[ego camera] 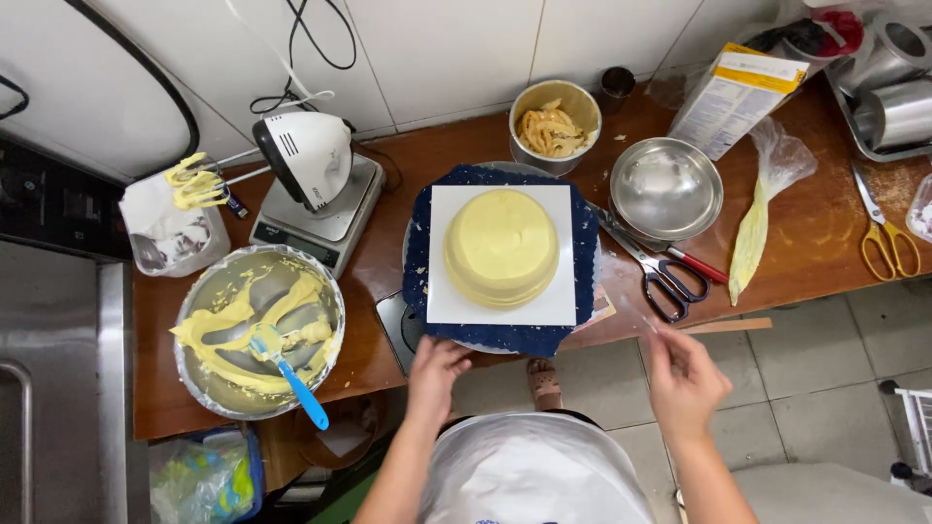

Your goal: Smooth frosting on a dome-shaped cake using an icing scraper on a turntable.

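Note:
A round cake (501, 247) coated in pale yellow cream stands on a white square board (451, 303). The board lies on a dark blue cloth (417, 243) over a round turntable. My left hand (434, 374) rests at the front edge of the cloth and turntable, fingers curled on the rim. My right hand (684, 380) hovers off the table's front edge to the right of the cake, fingers pinched on what looks like a thin clear plastic sheet (629, 312).
A steel bowl (209, 383) of yellow cream with a blue spatula (291, 378) sits at the left. Behind it are a hand mixer (306, 155) on a scale, a pot of fruit pieces (553, 126), an empty steel bowl (666, 186), scissors (660, 272) and a piping bag (752, 238).

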